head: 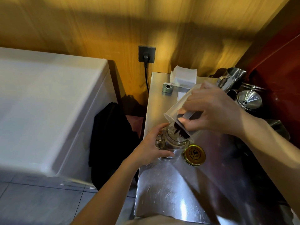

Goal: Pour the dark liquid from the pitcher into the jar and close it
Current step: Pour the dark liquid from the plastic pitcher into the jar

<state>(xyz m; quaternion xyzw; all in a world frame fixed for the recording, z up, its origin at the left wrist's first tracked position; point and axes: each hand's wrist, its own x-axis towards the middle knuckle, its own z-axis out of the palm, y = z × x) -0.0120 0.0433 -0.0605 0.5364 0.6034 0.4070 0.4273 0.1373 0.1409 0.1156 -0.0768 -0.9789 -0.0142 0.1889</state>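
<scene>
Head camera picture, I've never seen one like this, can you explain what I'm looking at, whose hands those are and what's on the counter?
There is no machine here. A person wears a wide-angle camera on the head, looking down at their own two bare hands, so the edges look bent.

The right hand has its grip around a clear plastic pitcher, tipped so that dark liquid runs from its rim into a glass jar. The left hand steadies the jar on a steel counter.

Beside the jar lies its gold lid, still off. Farther back are white paper sheets, a small green device, and steel jugs with a steel funnel. At left stands a large white appliance.
</scene>
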